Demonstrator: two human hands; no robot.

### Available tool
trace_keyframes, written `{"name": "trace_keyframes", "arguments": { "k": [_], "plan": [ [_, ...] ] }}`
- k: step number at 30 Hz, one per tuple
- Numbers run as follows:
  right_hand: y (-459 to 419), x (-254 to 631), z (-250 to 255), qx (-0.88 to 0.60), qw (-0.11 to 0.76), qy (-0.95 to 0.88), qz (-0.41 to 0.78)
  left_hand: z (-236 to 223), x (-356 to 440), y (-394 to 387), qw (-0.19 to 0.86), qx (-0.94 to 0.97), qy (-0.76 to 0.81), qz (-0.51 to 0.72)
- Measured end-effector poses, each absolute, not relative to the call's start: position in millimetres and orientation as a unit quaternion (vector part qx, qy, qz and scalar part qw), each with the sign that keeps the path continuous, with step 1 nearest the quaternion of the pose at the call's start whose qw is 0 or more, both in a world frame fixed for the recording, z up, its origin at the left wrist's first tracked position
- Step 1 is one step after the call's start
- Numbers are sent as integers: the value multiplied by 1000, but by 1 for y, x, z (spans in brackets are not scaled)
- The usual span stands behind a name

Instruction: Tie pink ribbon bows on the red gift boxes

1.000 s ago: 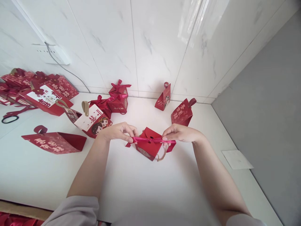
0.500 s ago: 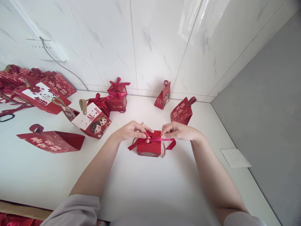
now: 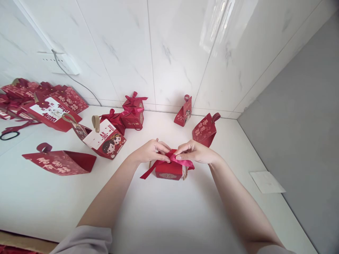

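Observation:
A small red gift box (image 3: pixel 168 171) with a gold cord handle stands on the white table (image 3: pixel 169 211) in front of me. A pink-red ribbon (image 3: pixel 182 162) lies across its top, one tail trailing to the lower left. My left hand (image 3: pixel 152 151) pinches the ribbon over the box's top from the left. My right hand (image 3: pixel 194 152) pinches the ribbon from the right, fingertips almost meeting the left hand's. Both hands rest on top of the box.
Two ribbon-tied red boxes (image 3: pixel 132 113) stand at the back by the wall. Red paper bags (image 3: pixel 103 137) (image 3: pixel 62 161) lie to the left, two more (image 3: pixel 184 112) (image 3: pixel 206 127) behind right. A stack of flat red bags (image 3: pixel 45 104) is far left. A white card (image 3: pixel 267 182) lies right.
The box has turned square to me and settled on the table. Both hands have come together over its top, crossing the ribbon that was stretched out straight between them.

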State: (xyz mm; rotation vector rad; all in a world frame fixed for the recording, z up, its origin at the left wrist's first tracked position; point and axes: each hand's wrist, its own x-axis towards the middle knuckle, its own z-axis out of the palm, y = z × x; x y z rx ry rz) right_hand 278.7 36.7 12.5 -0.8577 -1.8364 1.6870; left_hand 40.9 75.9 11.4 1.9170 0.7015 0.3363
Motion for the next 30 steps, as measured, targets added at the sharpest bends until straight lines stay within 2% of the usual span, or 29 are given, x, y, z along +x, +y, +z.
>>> {"name": "trace_keyframes", "arguments": {
  "k": [7, 15, 26, 30],
  "plan": [
    [36, 267, 2, -352, 269, -654, 613, 10, 40, 77, 523, 793, 280, 137],
    [23, 256, 13, -362, 267, -742, 497, 7, 38, 79, 569, 767, 266, 135],
    [21, 254, 15, -364, 245, -806, 396, 13, 39, 75, 526, 799, 258, 132],
    [20, 256, 15, -374, 264, -785, 417, 13, 40, 74, 528, 794, 271, 132]
  ]
}}
